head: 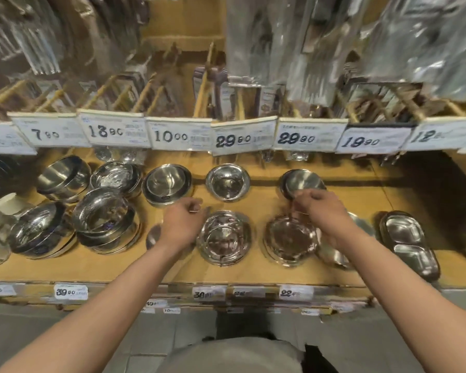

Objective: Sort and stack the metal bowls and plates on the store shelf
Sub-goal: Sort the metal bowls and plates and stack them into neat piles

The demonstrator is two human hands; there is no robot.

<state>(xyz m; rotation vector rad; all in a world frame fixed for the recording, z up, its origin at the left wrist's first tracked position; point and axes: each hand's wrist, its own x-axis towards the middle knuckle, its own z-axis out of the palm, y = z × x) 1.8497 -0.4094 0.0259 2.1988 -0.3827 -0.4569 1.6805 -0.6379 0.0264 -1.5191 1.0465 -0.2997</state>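
While upright, bowl (301, 184) touches R hand (326, 214).

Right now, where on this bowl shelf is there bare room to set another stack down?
Bare wood lies at the back right, between the back right bowl and the divided tray. A smaller open strip runs along the shelf's front edge, under the forearms. The left end is crowded: the bowl stacks there sit nearly touching.
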